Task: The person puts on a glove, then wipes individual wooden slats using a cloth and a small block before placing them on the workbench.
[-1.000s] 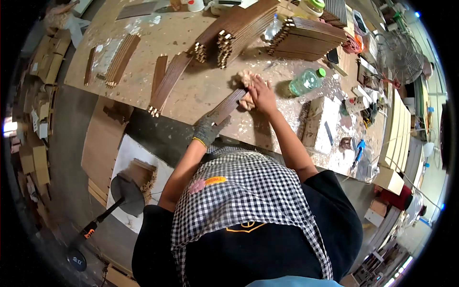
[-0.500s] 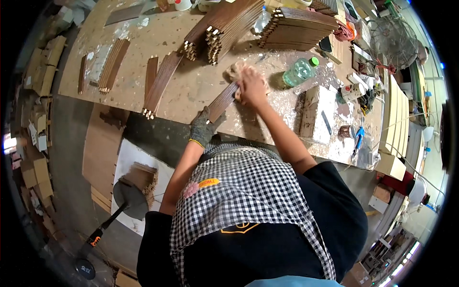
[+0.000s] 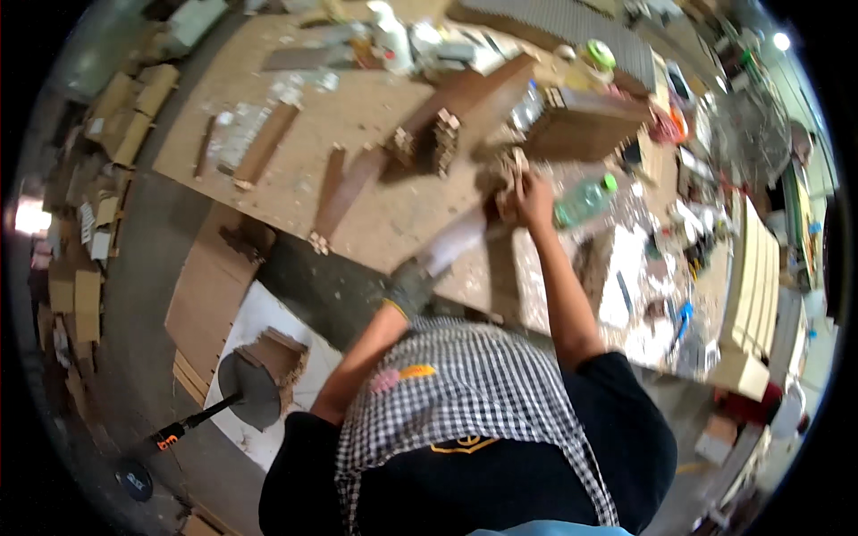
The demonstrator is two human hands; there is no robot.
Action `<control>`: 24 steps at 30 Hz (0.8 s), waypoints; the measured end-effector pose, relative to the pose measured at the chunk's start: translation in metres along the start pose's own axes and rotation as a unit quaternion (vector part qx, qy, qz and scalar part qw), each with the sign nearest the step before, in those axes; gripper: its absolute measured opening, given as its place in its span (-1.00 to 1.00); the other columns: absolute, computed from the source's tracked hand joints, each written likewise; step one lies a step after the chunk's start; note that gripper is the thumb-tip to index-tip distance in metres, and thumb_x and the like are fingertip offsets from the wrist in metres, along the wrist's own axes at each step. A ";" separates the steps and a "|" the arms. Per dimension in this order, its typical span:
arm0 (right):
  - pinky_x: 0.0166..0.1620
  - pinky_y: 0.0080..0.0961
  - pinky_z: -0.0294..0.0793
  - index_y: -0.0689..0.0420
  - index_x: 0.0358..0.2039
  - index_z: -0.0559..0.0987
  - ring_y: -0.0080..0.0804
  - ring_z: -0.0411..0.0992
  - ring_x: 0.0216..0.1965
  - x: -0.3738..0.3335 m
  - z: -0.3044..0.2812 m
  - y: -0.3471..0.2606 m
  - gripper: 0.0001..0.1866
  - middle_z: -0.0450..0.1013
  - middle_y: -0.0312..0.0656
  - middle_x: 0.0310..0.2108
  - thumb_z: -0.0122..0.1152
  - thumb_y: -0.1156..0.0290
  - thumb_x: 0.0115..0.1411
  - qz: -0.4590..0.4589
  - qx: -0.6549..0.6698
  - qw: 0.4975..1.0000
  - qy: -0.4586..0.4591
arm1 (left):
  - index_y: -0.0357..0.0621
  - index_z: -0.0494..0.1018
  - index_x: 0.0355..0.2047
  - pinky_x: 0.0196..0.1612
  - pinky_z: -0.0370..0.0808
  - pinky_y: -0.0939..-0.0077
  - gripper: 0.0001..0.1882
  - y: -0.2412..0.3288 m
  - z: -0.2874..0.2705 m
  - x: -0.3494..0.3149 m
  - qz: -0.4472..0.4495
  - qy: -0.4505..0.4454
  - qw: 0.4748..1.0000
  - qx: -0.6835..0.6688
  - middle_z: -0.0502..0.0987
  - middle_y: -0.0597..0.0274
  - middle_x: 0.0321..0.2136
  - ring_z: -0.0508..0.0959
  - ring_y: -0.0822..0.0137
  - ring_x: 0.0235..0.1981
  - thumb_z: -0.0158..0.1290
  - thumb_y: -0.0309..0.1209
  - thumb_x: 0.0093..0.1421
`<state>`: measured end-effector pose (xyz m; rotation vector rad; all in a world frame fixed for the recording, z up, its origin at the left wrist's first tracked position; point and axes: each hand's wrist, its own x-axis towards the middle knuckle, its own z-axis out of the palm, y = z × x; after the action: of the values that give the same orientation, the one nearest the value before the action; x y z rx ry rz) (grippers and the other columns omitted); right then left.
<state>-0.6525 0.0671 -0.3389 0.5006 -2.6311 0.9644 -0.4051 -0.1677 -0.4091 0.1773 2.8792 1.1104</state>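
My left hand (image 3: 407, 288), in a dark work glove, is closed on the near end of a brown wooden slat (image 3: 458, 239) at the table's front edge. Light glares off the slat's upper face. My bare right hand (image 3: 534, 198) grips a crumpled beige cloth (image 3: 508, 204) at the slat's far end; whether the cloth touches the wood there is blurred. Right of that hand stands a green-tinted bottle (image 3: 583, 204) with a bright green cap. Beyond the hands lie stacks of brown slats (image 3: 469, 98), and another stack (image 3: 585, 125) sits further right.
Several more slats (image 3: 268, 143) lie on the left of the worktable (image 3: 357, 255). At the right are a paint-spotted white block (image 3: 612, 277), a blue-handled tool (image 3: 684, 317) and a fan (image 3: 746, 116). A round dark plate on a pole (image 3: 250, 393) stands at lower left.
My right hand and the cloth have moved away from me along the slat, toward its far end. The whole view has shifted and blurred, and the slat's face now catches glare.
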 end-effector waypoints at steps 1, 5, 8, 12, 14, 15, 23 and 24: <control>-0.27 -0.09 0.43 0.23 -0.39 0.59 0.14 0.47 -0.33 -0.007 0.002 -0.032 -0.81 0.50 0.12 -0.39 0.16 0.37 0.25 -0.023 0.069 0.997 -0.001 | -0.23 0.59 -0.16 -0.13 0.51 0.22 -0.57 -0.001 0.007 -0.006 -0.028 0.083 0.996 0.022 0.63 -0.05 -0.23 0.61 0.11 -0.19 0.19 -0.08 0.19; -0.25 -0.14 0.39 0.18 -0.51 0.56 0.04 0.45 -0.42 -0.082 -0.008 -0.140 -0.80 0.49 0.00 -0.51 0.25 0.32 0.12 -0.231 0.135 0.955 -0.129 | -0.21 0.50 -0.09 -0.16 0.52 0.22 -0.54 0.064 -0.016 0.011 -0.094 0.106 0.977 -0.156 0.58 -0.10 -0.18 0.57 0.05 -0.21 0.21 -0.13 0.13; -0.28 -0.22 0.37 0.14 -0.58 0.59 -0.06 0.47 -0.46 -0.091 -0.006 -0.129 -0.69 0.50 -0.08 -0.56 0.18 0.20 0.19 -0.186 0.159 0.965 -0.094 | -0.27 0.36 0.01 -0.08 0.50 0.12 -0.50 0.075 -0.014 -0.001 -0.088 0.128 0.978 -0.135 0.54 -0.18 -0.20 0.55 -0.11 -0.15 0.20 -0.27 0.14; -0.36 -0.20 0.34 0.20 -0.62 0.56 -0.08 0.41 -0.55 -0.049 0.033 -0.013 -0.48 0.45 0.00 -0.63 0.03 0.06 0.32 0.011 0.168 0.983 -0.077 | -0.23 0.33 0.11 -0.11 0.53 0.12 -0.48 0.130 -0.078 0.010 -0.241 -0.010 0.956 -0.165 0.55 -0.23 -0.23 0.58 -0.12 -0.17 0.17 -0.36 0.15; -0.40 -0.18 0.32 0.25 -0.61 0.55 -0.10 0.40 -0.57 -0.025 0.031 0.018 -0.35 0.40 0.07 -0.66 -0.06 -0.07 0.37 0.151 0.220 0.959 -0.095 | -0.21 0.31 0.17 -0.19 0.57 0.21 -0.45 0.133 -0.084 0.010 -0.267 -0.013 0.912 -0.311 0.57 -0.19 -0.22 0.62 -0.03 -0.26 0.15 -0.42 0.16; -0.41 -0.18 0.32 0.28 -0.60 0.55 -0.13 0.40 -0.58 -0.016 0.029 0.026 -0.30 0.39 0.08 -0.67 -0.10 -0.12 0.38 0.207 0.249 0.942 -0.090 | -0.21 0.31 0.17 -0.19 0.57 0.21 -0.45 0.117 -0.075 0.009 -0.265 -0.012 0.913 -0.309 0.57 -0.19 -0.22 0.62 -0.03 -0.26 0.15 -0.42 0.16; -0.22 -0.53 0.54 0.35 -0.10 0.57 -0.48 0.54 -0.29 -0.001 -0.025 -0.026 -0.54 0.59 -0.15 -0.25 -0.16 0.19 0.50 0.163 0.545 0.806 0.161 | -0.15 0.40 0.17 -0.18 0.61 0.45 -0.38 0.049 -0.077 0.005 -0.046 0.123 0.960 -0.249 0.56 -0.02 -0.03 0.59 0.27 -0.21 0.17 -0.63 0.04; -0.20 -0.52 0.54 0.35 -0.08 0.56 -0.47 0.54 -0.28 -0.006 -0.025 -0.021 -0.54 0.59 -0.14 -0.24 -0.17 0.19 0.50 0.159 0.554 0.802 0.155 | -0.15 0.40 0.17 -0.18 0.61 0.45 -0.38 0.046 -0.075 0.002 -0.043 0.116 0.960 -0.251 0.56 -0.02 -0.03 0.59 0.27 -0.21 0.17 -0.63 0.04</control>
<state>-0.6345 0.0700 -0.3108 0.0704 -1.6243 2.4276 -0.4093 -0.1835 -0.3226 -0.1063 2.6349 1.9001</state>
